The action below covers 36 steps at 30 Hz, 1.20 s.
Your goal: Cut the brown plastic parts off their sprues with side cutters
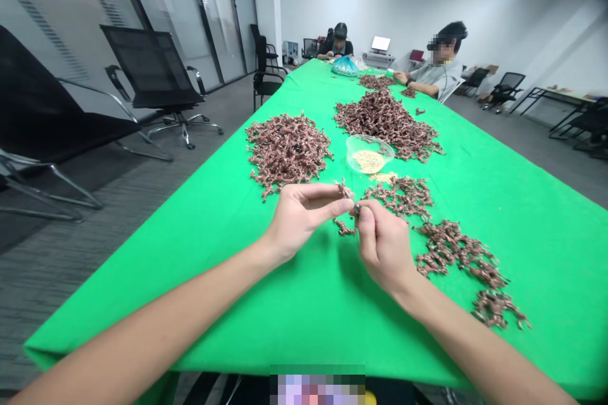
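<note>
The left hand [299, 218] pinched a small brown figure [342, 188] between thumb and fingertips. The figure was just in front of the right hand [387, 243], which pressed thumb and forefinger together on a small dark piece [358, 208]. The identity of this piece, and whether it touched the figure, could not be told. Both hands were held above the green-covered counter [285, 319], fingertips almost meeting.

Step in hand, as judged: two-handed work on a single figure. The next move appeared to call for a steady left-hand grip and fine, small adjustments by the right-hand fingertips. Excess pressure could have bent the figure's thin limbs.

Surrounding items: a loose figure [345, 228] lay just below the fingertips. The left pile [289, 152] was beyond the left hand. Beyond the right hand stood a clear bowl [350, 150] holding pale bits [368, 160], with the large pile [387, 123] farther out. The near cluster [403, 196] lay just past the right hand; the side cluster [456, 250] lay to its right.
</note>
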### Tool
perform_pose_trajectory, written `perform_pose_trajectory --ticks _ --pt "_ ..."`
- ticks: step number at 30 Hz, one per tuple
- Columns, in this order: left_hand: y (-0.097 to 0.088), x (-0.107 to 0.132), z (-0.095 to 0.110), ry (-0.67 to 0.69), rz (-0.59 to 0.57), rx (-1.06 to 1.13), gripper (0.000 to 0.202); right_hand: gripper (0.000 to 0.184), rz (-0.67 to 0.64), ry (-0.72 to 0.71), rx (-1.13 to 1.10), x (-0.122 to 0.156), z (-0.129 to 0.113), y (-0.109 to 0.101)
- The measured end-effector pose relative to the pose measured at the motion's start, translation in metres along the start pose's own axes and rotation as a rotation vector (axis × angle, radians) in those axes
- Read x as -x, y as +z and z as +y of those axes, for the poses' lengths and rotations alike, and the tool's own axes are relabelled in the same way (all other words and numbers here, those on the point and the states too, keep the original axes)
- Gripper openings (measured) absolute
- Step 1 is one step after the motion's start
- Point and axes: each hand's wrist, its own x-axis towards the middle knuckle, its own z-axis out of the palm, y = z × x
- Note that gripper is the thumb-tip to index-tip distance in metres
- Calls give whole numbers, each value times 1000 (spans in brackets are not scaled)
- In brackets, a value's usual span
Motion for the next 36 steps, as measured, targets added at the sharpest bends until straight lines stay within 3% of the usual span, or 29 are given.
perform_pose_trajectory --ticks 8,23,31,36 --pt "-1 -1 -1 -16 39 26 26 31 -13 20 -42 -1 -1 0" --pt "-2 -1 -3 -3 10 4 23 29 -15 -16 17 0 3 0" --pt "-8 -3 4 85 19 -218 25 38 -78 61 -82 -1 -1 -2" --pt "-8 -4 2 19 -29 -138 25 39 -100 109 -138 -1 -2 -4"
